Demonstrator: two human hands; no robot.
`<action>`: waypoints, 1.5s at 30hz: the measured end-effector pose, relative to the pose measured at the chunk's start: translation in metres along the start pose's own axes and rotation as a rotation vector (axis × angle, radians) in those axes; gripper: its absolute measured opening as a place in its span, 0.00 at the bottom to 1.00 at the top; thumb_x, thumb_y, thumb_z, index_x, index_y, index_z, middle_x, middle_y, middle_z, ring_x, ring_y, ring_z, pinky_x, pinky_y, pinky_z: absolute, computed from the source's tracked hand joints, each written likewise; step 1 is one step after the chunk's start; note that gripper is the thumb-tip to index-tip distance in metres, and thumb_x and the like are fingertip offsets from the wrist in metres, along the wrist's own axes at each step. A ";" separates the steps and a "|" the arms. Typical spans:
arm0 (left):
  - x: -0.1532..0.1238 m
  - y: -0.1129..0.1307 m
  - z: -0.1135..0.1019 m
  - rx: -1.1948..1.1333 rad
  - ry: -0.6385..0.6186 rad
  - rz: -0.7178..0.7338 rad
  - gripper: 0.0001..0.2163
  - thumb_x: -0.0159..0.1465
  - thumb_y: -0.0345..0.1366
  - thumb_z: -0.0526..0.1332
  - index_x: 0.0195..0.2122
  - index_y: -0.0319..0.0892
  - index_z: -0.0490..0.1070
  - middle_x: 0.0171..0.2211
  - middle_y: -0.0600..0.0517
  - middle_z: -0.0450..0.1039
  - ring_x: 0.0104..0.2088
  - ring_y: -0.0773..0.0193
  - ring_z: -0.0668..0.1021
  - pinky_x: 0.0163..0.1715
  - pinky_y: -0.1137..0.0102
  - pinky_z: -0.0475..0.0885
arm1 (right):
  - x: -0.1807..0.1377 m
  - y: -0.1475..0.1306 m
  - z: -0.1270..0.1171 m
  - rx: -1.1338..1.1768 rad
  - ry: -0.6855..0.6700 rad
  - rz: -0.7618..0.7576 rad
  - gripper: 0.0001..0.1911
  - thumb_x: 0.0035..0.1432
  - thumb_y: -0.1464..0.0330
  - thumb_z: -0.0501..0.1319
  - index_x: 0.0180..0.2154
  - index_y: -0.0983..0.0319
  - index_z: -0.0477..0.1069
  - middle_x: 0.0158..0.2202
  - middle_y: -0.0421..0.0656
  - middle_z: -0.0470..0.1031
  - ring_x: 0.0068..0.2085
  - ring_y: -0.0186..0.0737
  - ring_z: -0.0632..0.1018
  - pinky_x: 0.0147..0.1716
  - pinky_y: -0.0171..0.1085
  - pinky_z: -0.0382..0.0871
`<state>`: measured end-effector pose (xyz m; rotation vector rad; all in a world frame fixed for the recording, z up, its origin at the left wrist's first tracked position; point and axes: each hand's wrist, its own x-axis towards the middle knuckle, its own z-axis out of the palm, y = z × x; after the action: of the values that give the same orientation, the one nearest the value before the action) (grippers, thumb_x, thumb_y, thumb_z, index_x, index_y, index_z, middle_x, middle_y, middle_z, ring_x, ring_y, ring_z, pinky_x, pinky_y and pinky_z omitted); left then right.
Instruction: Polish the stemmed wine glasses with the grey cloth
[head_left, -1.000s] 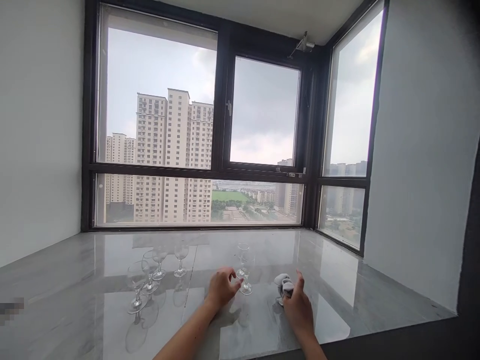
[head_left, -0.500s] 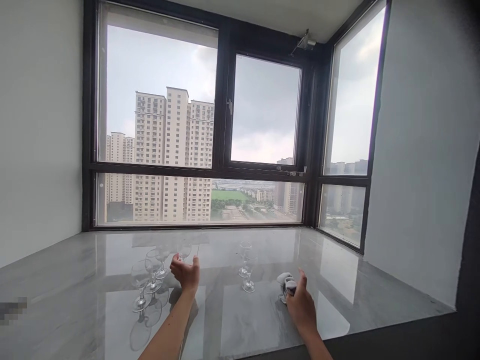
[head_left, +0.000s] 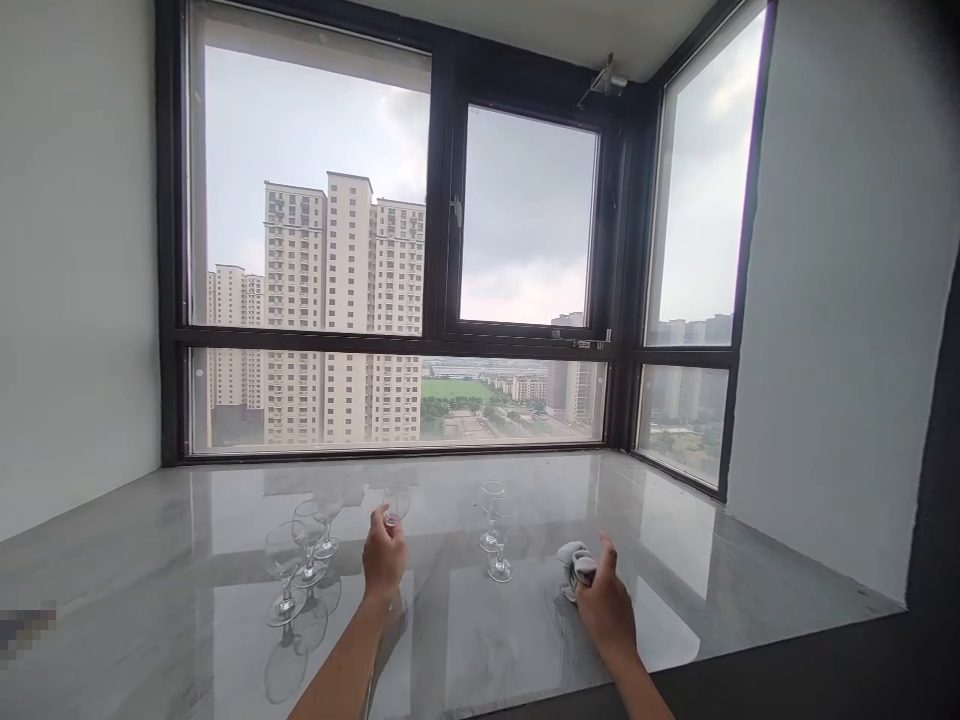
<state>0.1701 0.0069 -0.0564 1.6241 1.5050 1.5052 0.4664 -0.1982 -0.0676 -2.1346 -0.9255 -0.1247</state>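
Note:
My left hand (head_left: 384, 558) is closed round the stem of a small clear wine glass (head_left: 396, 500), whose bowl shows above my fingers. My right hand (head_left: 604, 603) rests on the grey marble counter (head_left: 675, 560) with its fingers curled on a crumpled grey-white cloth (head_left: 574, 566). Left of my left hand stand three more wine glasses (head_left: 300, 545), upright and close together. Between my hands stand two further glasses (head_left: 497, 530), one behind the other.
The counter fills a bay bounded by dark-framed windows (head_left: 450, 250) at the back and right, with white walls (head_left: 847, 300) at both sides. Its front edge runs along the lower right. Outside are tall apartment blocks.
My left hand left the pair of glasses in the middle, moved left to the single glass and closed on its stem, shifting it a little to the right. My right hand stayed on the cloth.

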 end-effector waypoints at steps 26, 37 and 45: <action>-0.093 0.032 0.006 0.280 -0.507 0.799 0.10 0.67 0.34 0.56 0.48 0.48 0.73 0.38 0.49 0.80 0.37 0.55 0.81 0.35 0.67 0.70 | -0.094 -0.079 0.027 0.618 0.070 -0.006 0.34 0.59 0.64 0.53 0.65 0.60 0.45 0.45 0.50 0.78 0.42 0.49 0.81 0.39 0.39 0.72; -0.096 0.034 0.003 0.298 -0.343 1.006 0.07 0.65 0.32 0.57 0.43 0.45 0.71 0.29 0.52 0.76 0.29 0.60 0.77 0.30 0.69 0.67 | -0.046 -0.104 -0.026 0.185 0.187 -0.576 0.40 0.50 0.80 0.47 0.66 0.60 0.48 0.44 0.50 0.79 0.41 0.48 0.81 0.32 0.39 0.74; -0.094 0.030 0.003 0.275 -0.378 0.937 0.10 0.64 0.28 0.56 0.45 0.46 0.71 0.34 0.51 0.77 0.33 0.59 0.78 0.33 0.69 0.68 | -0.047 -0.089 -0.034 0.211 -0.071 -0.671 0.45 0.45 0.83 0.49 0.66 0.59 0.50 0.29 0.37 0.75 0.28 0.37 0.76 0.30 0.31 0.69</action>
<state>0.2031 -0.0851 -0.0676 2.8237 0.7660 1.2715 0.3811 -0.2110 -0.0058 -1.5755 -1.5924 -0.2714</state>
